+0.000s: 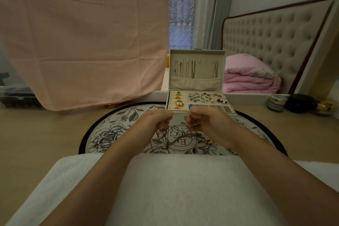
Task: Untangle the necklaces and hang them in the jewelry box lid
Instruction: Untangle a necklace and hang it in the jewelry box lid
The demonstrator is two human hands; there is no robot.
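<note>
Head view: the tangled necklaces [177, 132] hang as a clump between the two hands, low over a round floral mat [113, 128], and some strands trail onto its lettered centre. The left grip [156, 121] pinches the clump at its 9 o'clock side with curled fingers. The right grip [207, 124] pinches chain at the 3 o'clock side. Just beyond the hands at 12 o'clock the jewelry box [231, 112] sits on the mat, rings and earrings in its tray. Its lid [201, 56] stands upright, with several chains [193, 69] hung inside, their lower ends in the pocket. A white towel [183, 189] lies at 6 o'clock under the forearms. On the bench [45, 134], small jars [277, 103] stand at 2 o'clock. A pink cloth [82, 33] hangs at 10 o'clock.
</note>
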